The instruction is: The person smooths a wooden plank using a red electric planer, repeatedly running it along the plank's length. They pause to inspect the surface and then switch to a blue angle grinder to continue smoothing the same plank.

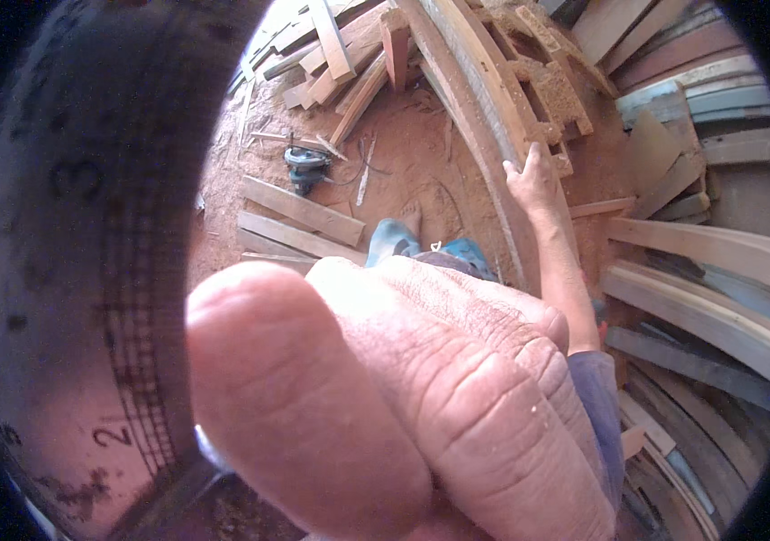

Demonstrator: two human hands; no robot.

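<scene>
My left hand [457,388] is very close to the view and fills its lower middle. Its fingers are bent, with the thumb against the edge of a wide metal ruler [146,361]. Dark graduation lines and marks run along the ruler, which covers the left side. Farther off, my right hand [533,176] grips the edge of a long wooden plank [493,108], its arm stretched out from a blue-grey sleeve. The underside of that grip is hidden.
A blue-and-black power tool [306,167] lies on the sawdust-covered ground [412,149]. Loose boards [299,230] and offcuts [335,54] lie around it. Beyond the plank is a block with holes [547,90]. Stacked timber [700,316] lines the right side.
</scene>
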